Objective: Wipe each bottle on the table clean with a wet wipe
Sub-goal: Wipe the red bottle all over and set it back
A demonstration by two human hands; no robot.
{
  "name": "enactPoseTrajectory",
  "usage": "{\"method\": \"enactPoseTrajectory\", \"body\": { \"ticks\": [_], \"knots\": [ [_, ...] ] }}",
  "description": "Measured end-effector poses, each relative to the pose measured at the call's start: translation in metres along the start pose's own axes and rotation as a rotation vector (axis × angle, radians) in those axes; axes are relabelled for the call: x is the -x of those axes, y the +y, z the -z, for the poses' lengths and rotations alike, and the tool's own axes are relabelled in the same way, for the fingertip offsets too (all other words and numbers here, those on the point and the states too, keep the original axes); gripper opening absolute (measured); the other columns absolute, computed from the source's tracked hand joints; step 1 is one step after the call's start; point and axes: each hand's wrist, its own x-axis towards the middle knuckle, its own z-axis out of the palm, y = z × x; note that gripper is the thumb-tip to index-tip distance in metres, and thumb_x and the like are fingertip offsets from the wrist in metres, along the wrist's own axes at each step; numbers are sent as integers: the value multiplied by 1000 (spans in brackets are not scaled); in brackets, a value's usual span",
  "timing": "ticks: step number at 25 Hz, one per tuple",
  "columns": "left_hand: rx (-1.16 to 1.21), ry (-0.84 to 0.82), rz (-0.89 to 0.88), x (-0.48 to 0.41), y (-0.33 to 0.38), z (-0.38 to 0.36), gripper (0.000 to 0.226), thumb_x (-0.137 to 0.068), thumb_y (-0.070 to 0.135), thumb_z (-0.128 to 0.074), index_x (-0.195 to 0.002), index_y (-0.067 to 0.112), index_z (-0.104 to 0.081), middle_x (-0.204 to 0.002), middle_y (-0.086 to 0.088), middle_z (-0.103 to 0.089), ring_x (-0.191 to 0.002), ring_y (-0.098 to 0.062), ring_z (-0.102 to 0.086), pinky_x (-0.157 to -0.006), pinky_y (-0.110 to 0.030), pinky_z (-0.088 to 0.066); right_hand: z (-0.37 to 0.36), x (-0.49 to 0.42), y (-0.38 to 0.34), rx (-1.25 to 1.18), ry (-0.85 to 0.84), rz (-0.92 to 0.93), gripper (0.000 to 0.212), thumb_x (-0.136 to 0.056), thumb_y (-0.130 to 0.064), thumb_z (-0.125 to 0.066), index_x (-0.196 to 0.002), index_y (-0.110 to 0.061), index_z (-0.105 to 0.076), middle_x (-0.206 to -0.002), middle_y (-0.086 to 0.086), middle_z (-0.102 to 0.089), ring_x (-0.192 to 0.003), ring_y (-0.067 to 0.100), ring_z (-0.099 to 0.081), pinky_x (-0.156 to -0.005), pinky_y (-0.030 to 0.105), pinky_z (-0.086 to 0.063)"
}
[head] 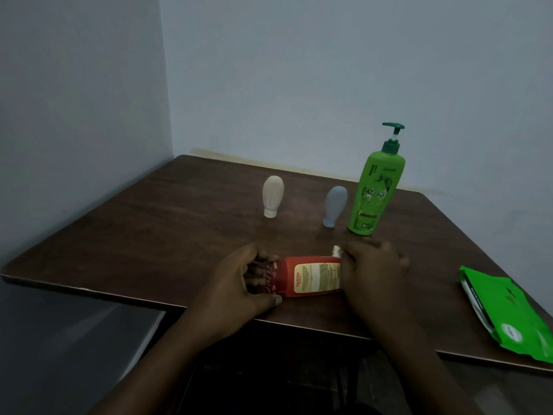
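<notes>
**Red bottle lies mid-wipe**

The left hand (239,280) grips the cap end of the red bottle (305,278), which lies sideways at the counter's (179,223) near edge. It is probably light, slick plastic. The right hand (371,271) clutches the wet wipe (337,251) against its base.

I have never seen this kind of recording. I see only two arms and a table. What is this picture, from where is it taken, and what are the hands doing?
There is no machine here: these are a person's two bare hands. The single picture comes from a camera worn on the person's head, looking forward and down. On the brown table a red bottle lies on its side. The left hand grips its cap end. The right hand, somewhat blurred, holds a white wipe against the other end. Behind them stand a cream bottle, a grey bottle and a tall green pump bottle. A green pack lies at the table's right edge.
</notes>
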Motion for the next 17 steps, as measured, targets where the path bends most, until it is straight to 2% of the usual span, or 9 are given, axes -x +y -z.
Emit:
{"method": "enactPoseTrajectory", "body": {
  "ticks": [2, 5, 7, 10, 13, 15, 17],
  "knots": [
    [3, 13, -3, 0, -2, -1, 55, -64, -1, -93, -104, 27, -66, -110, 9, -72, -98, -7, -72, -80, -24, -62, -5, 16, -35, -95, -3, 170, 19, -92, -28, -53, -100, -32, -70, -111, -7, -69, -119, 17, -51, -104, 44, -26],
    [26, 32, 1, -1, -6, -1, 54, -63, -4, -93, -100, 25, -67, -102, 3, -75, -91, -16, -76, -75, -28, -63, -12, 35, -67, -192, 39, 355, 30, -83, -26, -48, -101, -29, -72, -107, -9, -73, -120, 16, -55, -104, 42, -23],
    [32, 13, 10, -3, -7, 0, 56, -61, -1, -95, -97, 33, -67, -108, 9, -75, -92, -17, -76, -76, -29, -64, -9, 29, -53, -180, 32, 327, 28, -90, -30, -49, -109, -35, -69, -114, -13, -70, -126, 14, -49, -106, 43, -19],
    [18, -7, 19, -5, -10, 1, 60, -61, 7, -97, -93, 46, -66, -115, 9, -72, -99, -17, -74, -82, -34, -64, -5, 12, -1, -117, 0, 114, 23, -97, -39, -51, -113, -39, -67, -120, -11, -67, -128, 16, -46, -107, 44, -19],
    [24, 3, 16, -6, -11, 1, 59, -62, 7, -97, -99, 42, -68, -116, 7, -72, -102, -14, -73, -83, -32, -64, 1, -1, 27, -23, -20, -98, 27, -98, -41, -47, -115, -38, -67, -121, -8, -68, -124, 18, -48, -106, 44, -20],
    [16, 1, 14, -6, -12, 1, 59, -63, 7, -97, -103, 41, -69, -115, 7, -72, -102, -12, -73, -83, -30, -63, -2, 1, 16, -50, 8, -76, 25, -98, -38, -48, -111, -35, -69, -120, -7, -68, -123, 17, -48, -106, 44, -20],
    [9, -8, 23, -5, -10, 1, 61, -63, 5, -96, -107, 38, -70, -113, 6, -73, -102, -11, -73, -83, -29, -63, -7, 15, -14, -137, 29, 43, 22, -97, -33, -51, -109, -33, -69, -118, -8, -67, -125, 14, -45, -106, 42, -18]
  ]
}}
